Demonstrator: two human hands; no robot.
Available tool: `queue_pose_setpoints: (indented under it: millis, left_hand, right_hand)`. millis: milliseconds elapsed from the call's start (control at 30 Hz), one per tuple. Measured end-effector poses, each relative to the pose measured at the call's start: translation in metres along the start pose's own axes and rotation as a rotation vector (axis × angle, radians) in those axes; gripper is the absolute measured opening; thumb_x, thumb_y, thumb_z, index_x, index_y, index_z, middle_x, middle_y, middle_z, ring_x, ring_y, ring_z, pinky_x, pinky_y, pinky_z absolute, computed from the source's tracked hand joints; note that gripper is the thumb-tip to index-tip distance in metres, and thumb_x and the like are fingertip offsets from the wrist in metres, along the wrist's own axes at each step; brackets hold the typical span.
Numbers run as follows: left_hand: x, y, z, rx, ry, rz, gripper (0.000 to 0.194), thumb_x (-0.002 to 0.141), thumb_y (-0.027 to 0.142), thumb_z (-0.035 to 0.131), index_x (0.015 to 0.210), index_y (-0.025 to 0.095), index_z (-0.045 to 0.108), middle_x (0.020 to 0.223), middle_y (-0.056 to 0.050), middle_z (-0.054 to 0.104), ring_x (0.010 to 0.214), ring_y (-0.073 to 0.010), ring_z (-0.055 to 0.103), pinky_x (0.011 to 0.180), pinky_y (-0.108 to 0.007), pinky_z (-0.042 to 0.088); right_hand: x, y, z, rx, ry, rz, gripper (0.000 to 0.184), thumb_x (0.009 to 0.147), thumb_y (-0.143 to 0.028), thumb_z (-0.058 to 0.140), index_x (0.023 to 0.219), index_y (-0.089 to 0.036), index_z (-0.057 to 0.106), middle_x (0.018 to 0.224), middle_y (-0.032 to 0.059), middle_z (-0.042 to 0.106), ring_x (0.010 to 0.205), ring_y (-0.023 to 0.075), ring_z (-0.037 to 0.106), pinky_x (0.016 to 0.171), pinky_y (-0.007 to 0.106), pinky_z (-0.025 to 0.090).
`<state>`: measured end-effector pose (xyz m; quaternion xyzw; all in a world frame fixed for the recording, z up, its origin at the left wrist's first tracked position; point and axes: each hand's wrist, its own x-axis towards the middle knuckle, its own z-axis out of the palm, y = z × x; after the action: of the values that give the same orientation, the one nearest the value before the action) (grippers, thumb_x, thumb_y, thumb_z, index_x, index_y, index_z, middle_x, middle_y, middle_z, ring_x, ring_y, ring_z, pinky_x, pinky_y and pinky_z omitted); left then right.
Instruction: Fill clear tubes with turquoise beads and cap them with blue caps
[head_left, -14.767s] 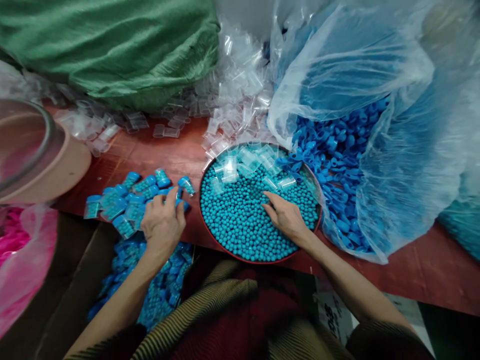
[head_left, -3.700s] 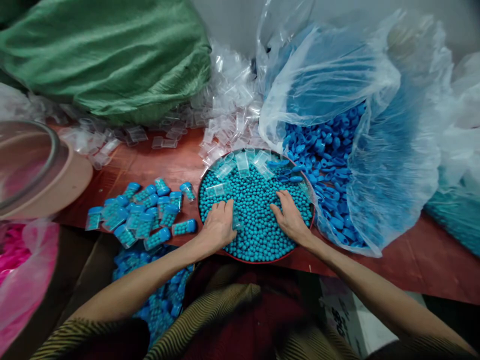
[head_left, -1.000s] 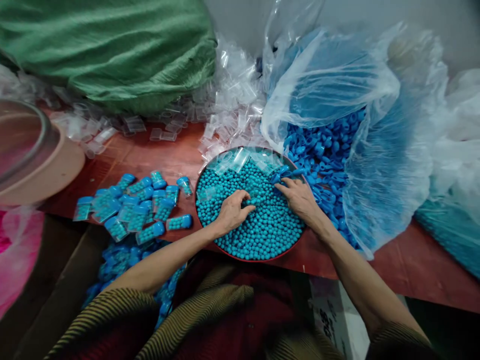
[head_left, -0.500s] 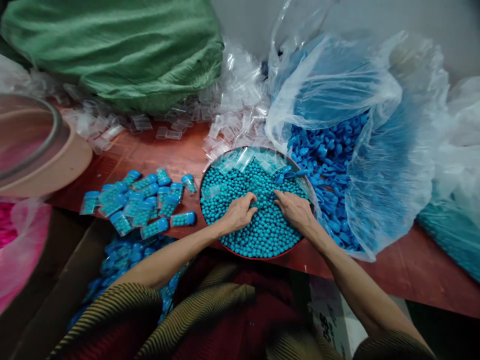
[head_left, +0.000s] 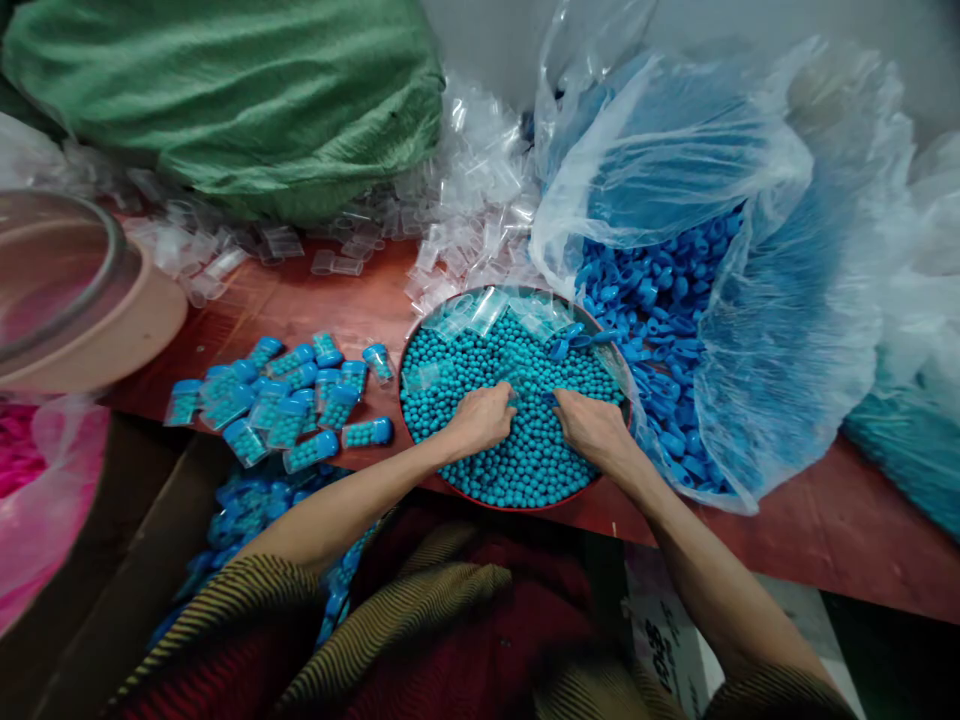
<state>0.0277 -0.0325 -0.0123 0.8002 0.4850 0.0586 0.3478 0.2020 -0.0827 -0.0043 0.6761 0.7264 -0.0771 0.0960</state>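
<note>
A round red-rimmed tray (head_left: 525, 505) on the red table is full of small teal beads (head_left: 517, 465), with a few empty clear vials (head_left: 487, 310) and loose blue caps (head_left: 570, 340) at its far edge. Both hands rest on the beads, fingertips almost meeting at the tray's middle. My left hand (head_left: 480, 420) is curled around a clear vial that its fingers mostly hide. My right hand (head_left: 592, 425) pinches a small blue cap just right of that vial. Capped vials filled with beads (head_left: 292, 395) lie in a pile left of the tray.
A clear bag of blue caps (head_left: 660, 290) presses against the tray's right side. Loose empty vials (head_left: 480, 190) are heaped behind it, beside a green sack (head_left: 225, 100). A pink basin (head_left: 82, 300) and pink bag (head_left: 37, 500) sit at left. More filled vials (head_left: 247, 510) lie below the table edge.
My right hand went to the blue caps at the tray's far right edge, then drew back toward the middle. The two hands have closed in on each other over the beads.
</note>
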Motion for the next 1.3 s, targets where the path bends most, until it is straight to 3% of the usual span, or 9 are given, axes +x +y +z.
queue_pose_setpoints:
  millis: [100,200,400,467,600,700,833,1067,1300]
  left_hand:
    - [0.004,0.005,-0.002,-0.017,-0.054,-0.001,0.021,0.080,0.020,0.052,0.098,0.016,0.062,0.096,-0.011,0.068,0.097,-0.0298,0.063,0.087,-0.040,0.046]
    - [0.008,0.001,-0.004,-0.172,-0.084,0.021,0.018,0.078,0.019,0.053,0.092,0.016,0.062,0.091,-0.006,0.068,0.091,-0.0250,0.062,0.086,-0.037,0.047]
    - [0.006,-0.007,-0.011,-0.835,-0.255,0.020,0.019,0.075,0.026,0.057,0.091,0.016,0.057,0.077,0.002,0.059,0.069,-0.0109,0.056,0.060,-0.021,0.044]
    - [0.004,-0.008,-0.012,-1.044,-0.357,-0.024,0.031,0.072,0.036,0.063,0.095,0.018,0.054,0.077,0.001,0.059,0.063,-0.0101,0.057,0.051,-0.019,0.041]
    - [0.001,-0.009,-0.009,-1.237,-0.468,-0.060,0.051,0.064,0.048,0.072,0.097,0.018,0.050,0.083,-0.002,0.063,0.060,-0.0106,0.060,0.048,-0.019,0.041]
    - [-0.001,-0.010,-0.006,-1.267,-0.419,-0.035,0.052,0.064,0.051,0.072,0.096,0.017,0.050,0.082,-0.001,0.062,0.056,-0.0083,0.058,0.045,-0.017,0.039]
    - [-0.004,-0.009,-0.004,-1.253,-0.338,0.031,0.052,0.066,0.049,0.071,0.101,0.016,0.050,0.077,0.002,0.059,0.050,-0.0070,0.056,0.042,-0.016,0.038]
    - [-0.006,-0.005,-0.003,-1.229,-0.283,0.066,0.057,0.073,0.043,0.066,0.119,0.016,0.047,0.078,0.000,0.058,0.050,-0.0067,0.054,0.040,-0.017,0.035]
    - [-0.014,0.003,-0.001,-1.221,-0.149,0.043,0.052,0.076,0.035,0.062,0.122,0.017,0.045,0.070,0.004,0.052,0.045,-0.0056,0.048,0.039,-0.017,0.032]
  right_hand:
    - [0.002,-0.007,0.002,0.144,-0.028,-0.017,0.022,0.091,-0.023,0.040,0.104,-0.019,0.057,0.098,0.0100,0.069,0.085,0.0202,0.065,0.064,0.026,0.041]
    - [0.003,-0.004,0.007,0.478,0.015,-0.046,0.024,0.090,-0.026,0.042,0.107,-0.020,0.057,0.092,0.0062,0.070,0.081,0.0189,0.064,0.068,0.027,0.044]
    - [0.005,0.006,0.007,1.092,-0.029,-0.065,0.040,0.088,-0.038,0.040,0.119,-0.019,0.055,0.074,0.0009,0.067,0.054,0.0149,0.056,0.053,0.028,0.046]
    - [0.005,0.005,0.003,1.062,0.077,-0.066,0.040,0.087,-0.038,0.042,0.119,-0.018,0.056,0.078,0.0031,0.068,0.060,0.0168,0.060,0.058,0.030,0.049]
    - [-0.003,-0.002,-0.003,0.676,0.401,-0.133,0.031,0.087,-0.028,0.047,0.113,-0.019,0.062,0.106,0.0092,0.068,0.096,0.0220,0.063,0.085,0.036,0.049]
    - [-0.009,-0.007,-0.004,0.501,0.419,-0.229,0.034,0.091,-0.021,0.040,0.118,-0.021,0.061,0.113,0.0095,0.066,0.103,0.0209,0.061,0.089,0.035,0.049]
    - [-0.009,-0.008,-0.002,0.648,0.476,-0.322,0.032,0.091,-0.020,0.042,0.113,-0.023,0.065,0.110,0.0059,0.069,0.099,0.0175,0.064,0.087,0.032,0.052]
    - [-0.005,-0.011,-0.001,0.952,0.516,-0.096,0.023,0.086,-0.026,0.055,0.104,-0.022,0.068,0.097,0.0028,0.073,0.086,0.0175,0.069,0.079,0.031,0.055]
    - [-0.010,-0.018,-0.003,0.769,0.613,-0.263,0.021,0.088,-0.019,0.051,0.098,-0.022,0.069,0.095,0.0054,0.073,0.087,0.0170,0.068,0.079,0.031,0.055]
